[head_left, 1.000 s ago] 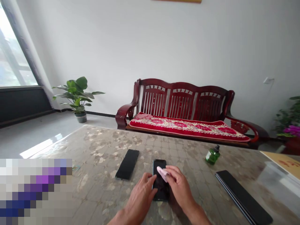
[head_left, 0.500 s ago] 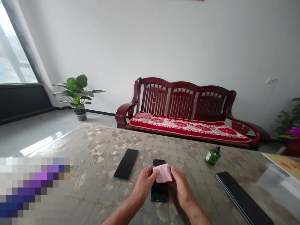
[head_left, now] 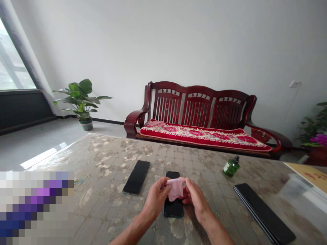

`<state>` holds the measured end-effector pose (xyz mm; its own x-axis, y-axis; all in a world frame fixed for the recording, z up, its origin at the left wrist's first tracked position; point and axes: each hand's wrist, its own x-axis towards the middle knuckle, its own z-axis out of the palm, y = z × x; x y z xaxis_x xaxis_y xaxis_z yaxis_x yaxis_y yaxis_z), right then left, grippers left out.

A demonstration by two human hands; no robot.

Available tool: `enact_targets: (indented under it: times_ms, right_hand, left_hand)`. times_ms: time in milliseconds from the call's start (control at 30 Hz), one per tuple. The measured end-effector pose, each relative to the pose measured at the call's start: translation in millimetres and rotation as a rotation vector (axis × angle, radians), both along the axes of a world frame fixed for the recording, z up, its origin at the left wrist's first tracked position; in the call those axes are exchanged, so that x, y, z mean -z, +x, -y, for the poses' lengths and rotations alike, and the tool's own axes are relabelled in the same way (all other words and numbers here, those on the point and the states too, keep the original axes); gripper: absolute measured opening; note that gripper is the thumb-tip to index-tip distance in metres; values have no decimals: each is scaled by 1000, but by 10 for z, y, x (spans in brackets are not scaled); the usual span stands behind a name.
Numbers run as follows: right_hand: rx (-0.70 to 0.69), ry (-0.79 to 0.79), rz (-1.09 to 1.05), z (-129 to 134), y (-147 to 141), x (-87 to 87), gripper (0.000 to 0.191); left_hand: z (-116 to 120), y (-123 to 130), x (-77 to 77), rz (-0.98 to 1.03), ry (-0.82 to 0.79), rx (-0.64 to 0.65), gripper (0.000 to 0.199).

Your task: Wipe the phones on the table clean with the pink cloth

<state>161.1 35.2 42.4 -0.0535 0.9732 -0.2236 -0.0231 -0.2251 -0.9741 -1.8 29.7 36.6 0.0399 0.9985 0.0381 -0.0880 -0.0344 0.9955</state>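
A small pink cloth (head_left: 175, 190) is stretched between my two hands, its lower part hanging loose. My left hand (head_left: 158, 194) pinches its left corner, and my right hand (head_left: 193, 195) grips the upper right corner between thumb and fingers. Beneath the cloth a black smartphone (head_left: 173, 208) lies face up on the table, its middle partly covered from view. To the left lies a second black smartphone (head_left: 136, 177), also screen up and slightly slanted.
A green bottle with a black top (head_left: 231, 166) stands at the right. Nearer me lies a long black case-like object (head_left: 264, 212). A yellowish box (head_left: 309, 173) and clear plastic are at the table's right edge. Behind the patterned table (head_left: 107, 153) stands a wooden bench (head_left: 196, 109).
The cloth's top edge is now drawn straighter between my hands and its lower part hangs down. My right hand's fingers have opened out beneath it. The view has shifted slightly.
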Motion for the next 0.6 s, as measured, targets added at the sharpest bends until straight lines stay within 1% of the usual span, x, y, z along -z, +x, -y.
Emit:
enact_targets:
  times_ms: [67, 167, 200, 267, 333, 367, 433, 500, 533, 600]
  right_hand:
    - [15, 82, 56, -9, 7, -24, 67]
    - [20, 267, 68, -15, -16, -83, 53]
    - [-1, 284, 50, -13, -30, -100, 50]
    - [-48, 267, -3, -8, -61, -127, 46]
    - [-61, 258, -44, -3, -90, -141, 39]
    - [-42, 273, -45, -1, -101, -144, 35]
    - [18, 352, 1, 0, -107, -137, 22]
    - [65, 460, 92, 3, -92, -102, 10]
    - [72, 508, 143, 6, -77, -73, 8]
    - [43, 558, 240, 19, -37, 5, 12]
  left_hand:
    - [4, -22, 21, -65, 31, -4, 38]
    - [22, -49, 23, -193, 77, -29, 30]
    - [28, -54, 14, -222, 100, -36, 28]
    - [33, -60, -13, -269, 161, -51, 24]
    - [23, -64, -37, -316, 218, -89, 22]
    - [13, -67, -43, -337, 233, -110, 26]
    - [-10, -86, -37, -352, 245, -137, 40]
    - [-20, -123, -17, -384, 266, -118, 53]
    - [-16, -146, -8, -425, 287, -98, 59]
    - [13, -193, -4, -557, 332, -48, 67]
